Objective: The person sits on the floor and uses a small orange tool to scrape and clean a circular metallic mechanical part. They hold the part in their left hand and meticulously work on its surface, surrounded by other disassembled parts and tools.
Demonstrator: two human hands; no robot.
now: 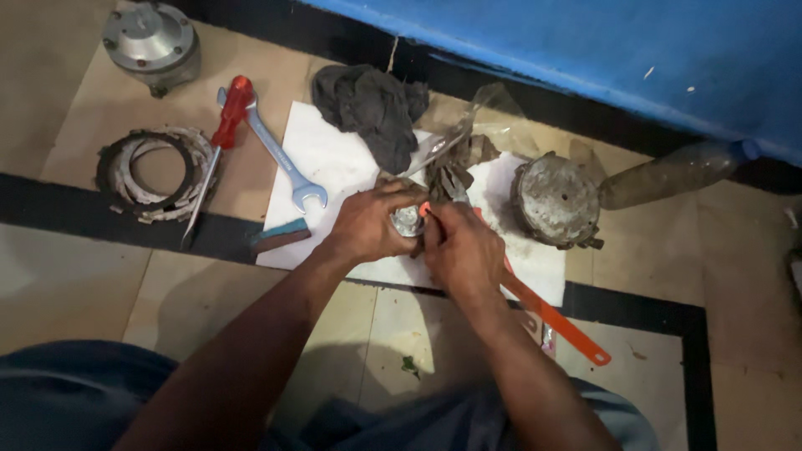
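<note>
Looking down at a tiled floor [75,276] here, with both hands meeting over a white sheet [334,159] laid flat on it. The left hand [368,224] is curled around a small round metal part [407,220], fingers wrapped over the top and side of it, so that grip is clenched on the part. The right hand [462,250] sits right against it from the other side, fingers closed on an orange-handled tool [555,321] whose handle runs out from under the palm toward the lower right. Its tip is right at the metal part, between the two hands; can't really see the contact point though, the fingers cover it. So the part sits in the left grip, just above the sheet, touching or nearly touching the right hand.

Around them: a dark rag [372,108] bunched up at the top edge of the sheet, a dirty round housing [555,200] on the sheet's right end, and a grimy plastic bottle [677,171] lying on its side just beyond that. Left of the sheet there's an open-ended spanner [280,154], a red-handled screwdriver [219,138], a stack of ring-shaped plates [154,171] and a grey round cover [152,42] further up. A small teal block [280,235] sits at the sheet's lower left corner.
</note>
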